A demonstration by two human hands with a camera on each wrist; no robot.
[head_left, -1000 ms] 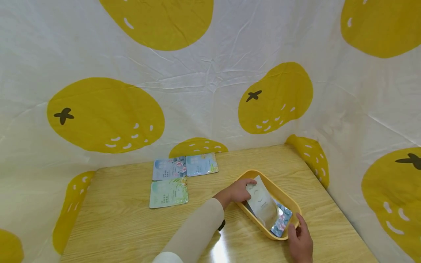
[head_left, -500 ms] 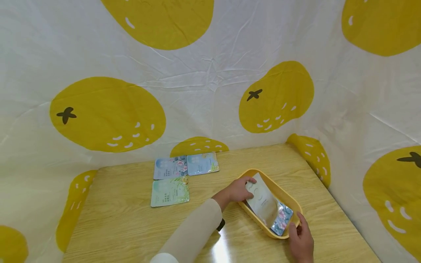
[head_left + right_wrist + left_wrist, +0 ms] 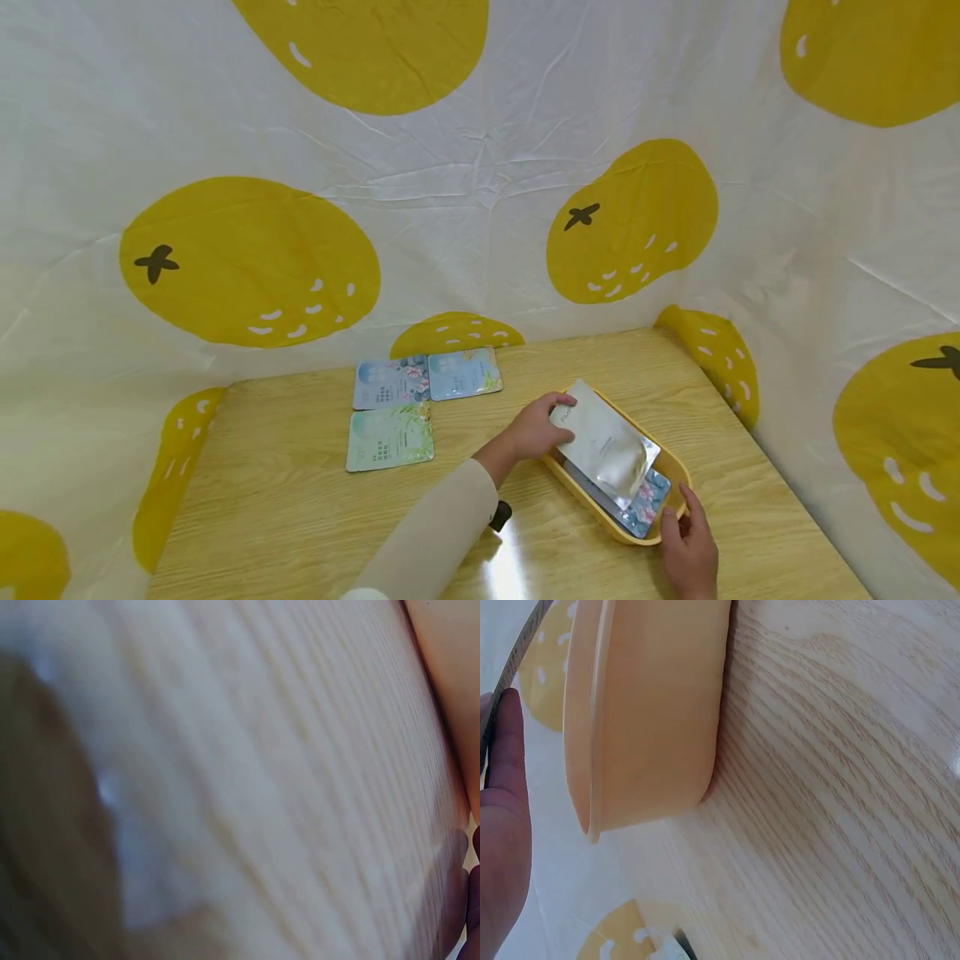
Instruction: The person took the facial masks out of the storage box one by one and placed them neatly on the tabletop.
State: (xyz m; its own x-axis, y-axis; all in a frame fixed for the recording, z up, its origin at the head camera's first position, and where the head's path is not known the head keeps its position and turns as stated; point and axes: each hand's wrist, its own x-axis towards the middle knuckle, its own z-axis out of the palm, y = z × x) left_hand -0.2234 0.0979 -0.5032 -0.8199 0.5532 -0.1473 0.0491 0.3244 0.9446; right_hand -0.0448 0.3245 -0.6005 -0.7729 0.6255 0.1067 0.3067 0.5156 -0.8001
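My left hand (image 3: 536,429) pinches a white-and-silver face mask sachet (image 3: 600,442) by its upper left end, thumb on top. The sachet slants over the yellow tray (image 3: 679,473). Beneath it a blue floral sachet (image 3: 649,504) lies in the tray, partly covered. In the left wrist view the thumb (image 3: 508,742) presses against the sachet's thin edge, beside the tray's outer wall (image 3: 656,712). My right hand (image 3: 692,554) grips the tray's near right corner, thumb and fingers around the rim. Only some fingertips of it show at the right wrist view's edge.
On the table (image 3: 262,500), left of the tray, lie a blue floral sachet (image 3: 386,385), a light blue sachet (image 3: 463,372) and a green sachet (image 3: 390,437), edge to edge. A white curtain (image 3: 450,233) with yellow fruit prints hangs behind and at both sides.
My left hand has drawn the white sachet up and slightly left, so it now overlaps the tray's far rim. The right hand stays at the tray's corner.
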